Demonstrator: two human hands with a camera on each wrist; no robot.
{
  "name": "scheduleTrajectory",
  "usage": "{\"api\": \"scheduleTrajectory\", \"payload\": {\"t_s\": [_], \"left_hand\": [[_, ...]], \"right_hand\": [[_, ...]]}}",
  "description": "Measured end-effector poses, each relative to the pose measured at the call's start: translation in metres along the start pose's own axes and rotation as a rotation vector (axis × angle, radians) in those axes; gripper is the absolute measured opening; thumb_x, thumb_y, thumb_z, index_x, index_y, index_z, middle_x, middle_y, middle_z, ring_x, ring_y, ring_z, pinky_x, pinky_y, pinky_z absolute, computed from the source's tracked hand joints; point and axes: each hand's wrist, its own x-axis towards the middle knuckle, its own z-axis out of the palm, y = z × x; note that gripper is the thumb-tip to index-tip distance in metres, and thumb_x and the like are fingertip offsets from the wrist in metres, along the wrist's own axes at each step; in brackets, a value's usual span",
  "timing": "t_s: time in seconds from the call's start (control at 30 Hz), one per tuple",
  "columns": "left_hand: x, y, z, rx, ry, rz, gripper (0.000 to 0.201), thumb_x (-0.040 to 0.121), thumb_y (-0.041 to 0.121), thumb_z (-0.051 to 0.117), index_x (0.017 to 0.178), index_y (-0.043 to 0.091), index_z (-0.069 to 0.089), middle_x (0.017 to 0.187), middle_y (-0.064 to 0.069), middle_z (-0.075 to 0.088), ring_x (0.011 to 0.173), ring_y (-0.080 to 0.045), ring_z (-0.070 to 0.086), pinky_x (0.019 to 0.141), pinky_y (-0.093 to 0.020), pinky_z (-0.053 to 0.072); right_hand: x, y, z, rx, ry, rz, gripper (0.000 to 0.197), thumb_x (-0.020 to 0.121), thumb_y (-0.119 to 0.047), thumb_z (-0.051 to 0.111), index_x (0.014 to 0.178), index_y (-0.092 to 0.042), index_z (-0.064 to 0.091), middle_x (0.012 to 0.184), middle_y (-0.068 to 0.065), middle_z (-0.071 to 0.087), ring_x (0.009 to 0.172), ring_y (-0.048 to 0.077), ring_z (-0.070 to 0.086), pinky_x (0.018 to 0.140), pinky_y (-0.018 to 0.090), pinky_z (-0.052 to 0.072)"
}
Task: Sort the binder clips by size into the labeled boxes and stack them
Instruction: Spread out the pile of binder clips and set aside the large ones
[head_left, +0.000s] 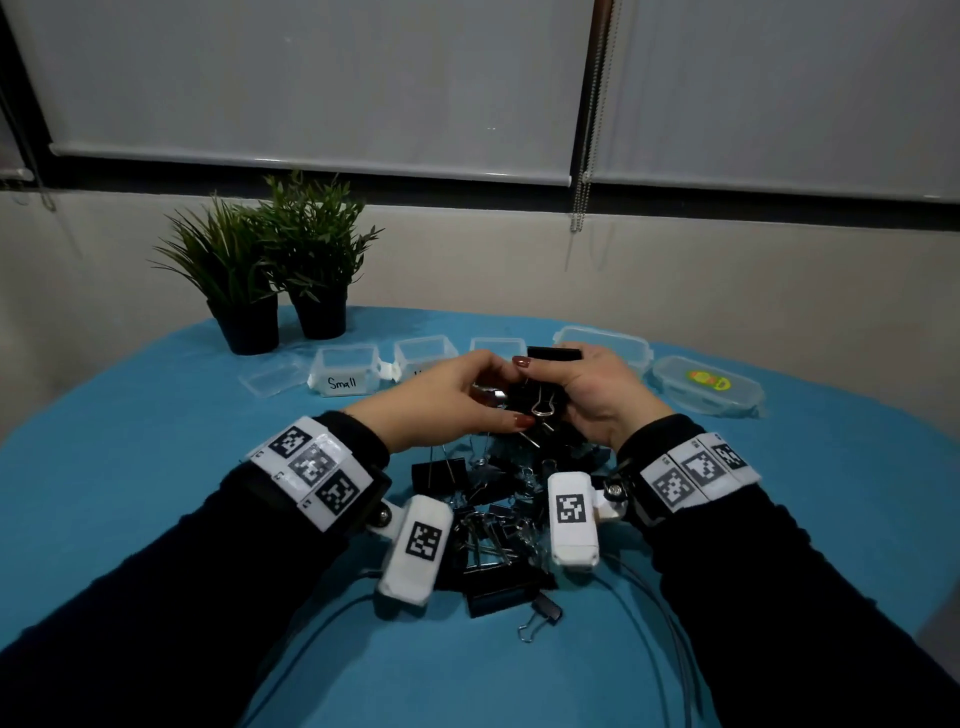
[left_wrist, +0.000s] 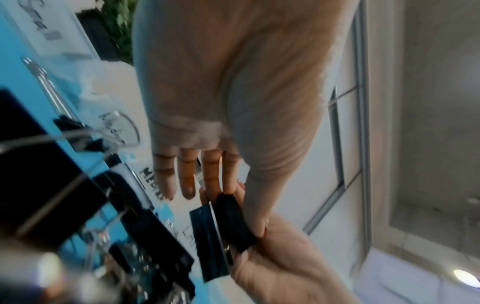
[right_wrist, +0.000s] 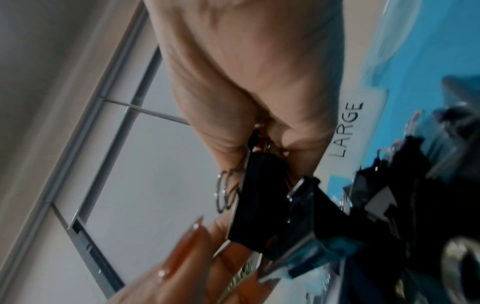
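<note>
While my right hand (head_left: 597, 395) curls round large binder clips (head_left: 540, 387), their handles poke toward my palm. My left hand's (head_left: 441, 402) fingertips (left_wrist: 228, 185) pinch the same bundle.

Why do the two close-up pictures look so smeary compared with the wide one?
Head view: dim but fairly sharp; the Small box label reads clearly, edges bend from the wide lens. Left wrist view: motion blur smears the binder clips, with lamp glare in one corner. Right wrist view: also blurred, though the LARGE label stays legible.

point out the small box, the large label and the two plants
small box (head_left: 345, 370): head view, front wall.
large label (right_wrist: 348, 129): right wrist view, the lettering.
plants (head_left: 270, 249): head view, leaves where they meet.
</note>
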Motion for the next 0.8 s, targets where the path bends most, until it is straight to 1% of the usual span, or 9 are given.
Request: {"api": "scheduleTrajectory", "payload": {"t_s": [0.07,0.17,0.2,0.33,0.43,0.5,0.6,0.7,0.8], "left_hand": [[0.004,0.01,0.012,0.003,-0.013,0.025,0.052,0.078,0.023,0.085,0.121,0.022,0.057,0.123,0.001,0.066,0.115,-0.02,0.066,0.104,-0.043,0.051],[0.011,0.033,0.032,0.25,-0.061,0.067,0.065,0.082,0.032,0.082,0.137,0.023,0.046,0.135,0.008,0.057,0.121,-0.014,0.059,0.105,-0.036,0.049],[0.013,0.04,0.038,0.338,-0.081,0.074,0.072,0.083,0.036,0.081,0.143,0.023,0.041,0.14,0.008,0.051,0.123,-0.013,0.056,0.103,-0.031,0.048],[0.026,0.047,0.059,0.616,-0.153,-0.013,0.104,0.082,0.053,0.076,0.158,0.019,0.013,0.161,-0.006,0.024,0.143,-0.024,0.036,0.116,-0.038,0.035],[0.033,0.046,0.069,0.812,-0.308,-0.025,0.097,0.088,0.062,0.064,0.16,0.02,0.013,0.168,-0.005,0.008,0.154,-0.026,0.011,0.124,-0.044,0.019],[0.038,0.042,0.073,0.915,-0.393,-0.043,0.091,0.09,0.068,0.054,0.161,0.03,0.01,0.169,-0.001,-0.003,0.155,-0.028,-0.008,0.124,-0.055,0.007],[0.044,0.037,0.078,1.004,-0.425,-0.079,0.088,0.092,0.071,0.045,0.16,0.039,-0.001,0.169,0.001,-0.005,0.154,-0.031,-0.012,0.122,-0.061,0.004],[0.046,0.034,0.077,1.039,-0.409,-0.09,0.085,0.095,0.069,0.04,0.16,0.034,-0.003,0.17,-0.002,0.002,0.155,-0.032,-0.009,0.124,-0.057,0.002],[0.045,0.028,0.069,1.075,-0.391,-0.099,0.081,0.099,0.065,0.037,0.161,0.027,0.002,0.169,-0.005,0.008,0.155,-0.031,-0.003,0.124,-0.054,0.005]], "right_hand": [[0.0,-0.006,-0.012,0.001,0.057,-0.028,0.023,0.084,0.0,0.074,0.103,-0.003,0.062,0.087,0.018,0.07,0.071,0.027,0.073,0.057,0.037,0.06],[0.0,-0.011,-0.031,-0.015,0.134,-0.054,0.03,0.084,-0.003,0.075,0.113,0.0,0.066,0.1,0.022,0.072,0.092,0.036,0.071,0.082,0.049,0.061],[0.0,-0.012,-0.038,-0.018,0.164,-0.06,0.027,0.084,-0.004,0.076,0.11,-0.002,0.067,0.097,0.02,0.072,0.091,0.036,0.071,0.085,0.051,0.059],[0.003,-0.008,-0.065,0.024,0.339,-0.033,0.017,0.085,-0.007,0.077,0.095,-0.008,0.064,0.068,0.007,0.065,0.057,0.02,0.066,0.06,0.035,0.058],[0.003,-0.002,-0.08,0.045,0.433,0.028,0.015,0.088,-0.003,0.072,0.082,-0.009,0.06,0.062,0.006,0.062,0.043,0.015,0.061,0.047,0.029,0.052],[0.003,0.004,-0.084,0.04,0.452,0.065,0.008,0.09,0.001,0.068,0.084,-0.004,0.064,0.065,0.011,0.061,0.051,0.023,0.06,0.05,0.033,0.053],[0.003,0.012,-0.082,0.019,0.438,0.117,0.009,0.09,0.001,0.066,0.1,0.0,0.067,0.076,0.016,0.062,0.064,0.03,0.061,0.067,0.045,0.056],[0.005,0.016,-0.076,0.009,0.404,0.134,0.008,0.092,0.0,0.065,0.085,-0.004,0.065,0.076,0.015,0.063,0.064,0.028,0.061,0.06,0.04,0.053],[0.006,0.02,-0.064,0.019,0.343,0.118,0.003,0.092,-0.001,0.066,0.093,-0.003,0.068,0.079,0.013,0.066,0.068,0.026,0.063,0.061,0.038,0.054]]}}
